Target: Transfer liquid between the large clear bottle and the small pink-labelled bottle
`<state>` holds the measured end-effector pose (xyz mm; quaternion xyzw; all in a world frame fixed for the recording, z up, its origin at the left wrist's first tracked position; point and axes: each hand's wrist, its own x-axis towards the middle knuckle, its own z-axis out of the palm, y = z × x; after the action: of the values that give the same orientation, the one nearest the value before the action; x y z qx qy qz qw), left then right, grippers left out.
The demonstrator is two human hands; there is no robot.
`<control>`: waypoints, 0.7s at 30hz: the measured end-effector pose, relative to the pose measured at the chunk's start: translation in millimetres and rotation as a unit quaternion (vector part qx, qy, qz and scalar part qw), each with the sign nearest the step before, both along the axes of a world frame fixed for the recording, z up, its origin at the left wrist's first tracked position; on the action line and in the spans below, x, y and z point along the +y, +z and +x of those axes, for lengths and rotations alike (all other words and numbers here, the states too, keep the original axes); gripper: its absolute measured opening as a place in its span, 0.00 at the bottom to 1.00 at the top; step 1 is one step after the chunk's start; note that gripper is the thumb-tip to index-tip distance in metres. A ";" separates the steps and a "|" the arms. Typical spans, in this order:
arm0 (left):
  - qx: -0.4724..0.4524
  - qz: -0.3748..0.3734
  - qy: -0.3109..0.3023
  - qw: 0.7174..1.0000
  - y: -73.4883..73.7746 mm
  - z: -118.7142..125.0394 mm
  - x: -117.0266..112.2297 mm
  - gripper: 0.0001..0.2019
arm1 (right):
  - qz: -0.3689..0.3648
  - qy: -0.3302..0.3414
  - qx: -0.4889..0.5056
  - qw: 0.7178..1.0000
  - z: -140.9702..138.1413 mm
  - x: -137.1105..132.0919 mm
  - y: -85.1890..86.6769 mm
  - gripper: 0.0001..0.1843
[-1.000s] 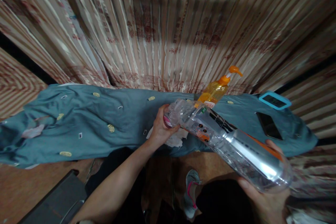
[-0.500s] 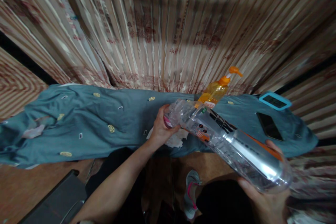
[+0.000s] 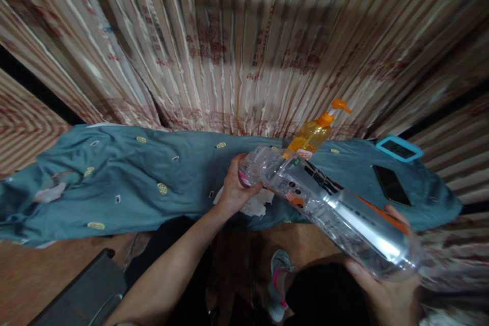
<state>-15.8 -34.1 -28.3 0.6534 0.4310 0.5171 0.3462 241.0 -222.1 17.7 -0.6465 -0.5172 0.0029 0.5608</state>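
Observation:
A large clear plastic bottle point(image 3: 344, 214) with a silver and orange label lies slanted across the middle, its wide end low on the right. My right hand point(image 3: 387, 285) is wrapped round that wide end, fingertips showing on the far side. My left hand point(image 3: 239, 183) grips the clear narrow end, where a pink patch shows near the palm. Whether that end is a separate piece is hard to make out. Crumpled white tissue point(image 3: 257, 204) lies beneath my left hand. Just behind the bottle stands an orange pump bottle point(image 3: 311, 135) with yellow liquid.
A teal cloth point(image 3: 191, 173) with yellow prints covers the long narrow surface. At its right are a blue-framed digital clock point(image 3: 399, 148) and a dark phone point(image 3: 391, 184). A pleated curtain point(image 3: 237, 51) hangs behind. A grey box-like object point(image 3: 82, 290) stands at lower left.
Both hands keep the same hold on the bottle, which has barely moved. The whole view has shifted very slightly.

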 end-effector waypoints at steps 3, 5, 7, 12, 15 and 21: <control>-0.001 0.000 0.002 1.000 0.3 0.4 -0.2 0.43 | 0.002 0.000 -0.002 1.000 -2.2 0.6 1.4 0.68; -0.005 -0.001 0.001 1.000 0.3 0.5 -0.2 0.43 | 0.002 0.001 -0.007 1.000 -2.8 0.9 1.1 0.68; -0.006 -0.003 0.001 1.000 0.2 0.5 -0.1 0.43 | 0.003 0.003 -0.010 1.000 -0.4 0.7 -1.1 0.66; -0.014 -0.014 0.004 1.000 -0.2 1.2 0.0 0.43 | -0.018 0.034 -0.042 0.998 24.0 -2.9 -13.0 0.62; -0.019 -0.023 0.002 1.000 -0.3 1.5 -0.3 0.43 | -0.017 0.042 -0.059 0.997 32.1 -4.2 -17.9 0.59; -0.016 -0.021 0.007 1.000 -0.6 0.5 -0.1 0.44 | -0.007 0.020 0.002 1.000 4.3 -2.5 -14.5 0.69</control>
<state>-15.3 -34.2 -29.0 0.6345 0.4408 0.5207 0.3633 245.3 -224.6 3.2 -0.6401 -0.5288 0.0185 0.5570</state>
